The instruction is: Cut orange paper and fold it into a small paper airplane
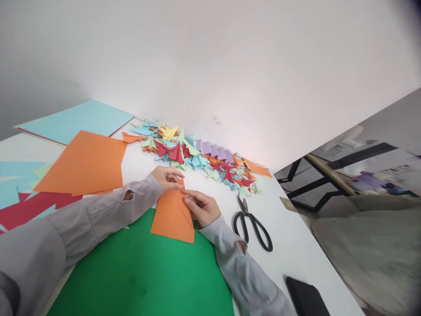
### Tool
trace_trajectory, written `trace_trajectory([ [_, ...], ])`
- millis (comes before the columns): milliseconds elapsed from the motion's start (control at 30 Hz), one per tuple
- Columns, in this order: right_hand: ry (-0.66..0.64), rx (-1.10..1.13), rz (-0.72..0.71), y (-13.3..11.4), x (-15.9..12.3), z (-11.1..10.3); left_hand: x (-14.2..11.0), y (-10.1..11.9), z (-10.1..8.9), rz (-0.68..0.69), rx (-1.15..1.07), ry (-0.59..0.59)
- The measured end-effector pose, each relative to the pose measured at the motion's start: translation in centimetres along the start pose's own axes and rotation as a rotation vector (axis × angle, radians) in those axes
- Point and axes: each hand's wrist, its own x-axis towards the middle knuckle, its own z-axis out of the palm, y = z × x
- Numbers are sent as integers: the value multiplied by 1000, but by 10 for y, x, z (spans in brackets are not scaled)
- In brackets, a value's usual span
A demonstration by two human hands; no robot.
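Note:
A small sheet of orange paper, folded to a point at its far end, lies over the far edge of a green sheet. My left hand has its fingers closed at the paper's pointed tip. On the right side, my right hand pinches the folded edge just below that tip. Crease lines run down the right part of the orange paper. Beyond both hands lies a pile of small folded paper planes in several colours.
Black-handled scissors lie partly open to the right, with a black flat object nearer me. Larger orange sheets, light blue sheets and red scraps cover the left. A wall borders the table's back.

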Motion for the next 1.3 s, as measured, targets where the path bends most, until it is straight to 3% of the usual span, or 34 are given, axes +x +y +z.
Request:
trace_trajectory([
  [200,128,-179,-70,8,0,0,3,-11,-1,133,194,-16],
  [400,136,-627,-286,15,3,-4,3,-14,-1,353,995,105],
  [533,174,-834,-439,18,6,-8,-6,-10,3,361,1258,103],
  [833,98,-1136,-554,4,3,-9,-18,6,11,276,1395,104],
  [1133,42,-1126,-563,-1,5,-6,-12,-7,7,355,1346,126],
  [1300,6,-1163,-539,-3,6,-7,-12,-10,5,488,1292,32],
])
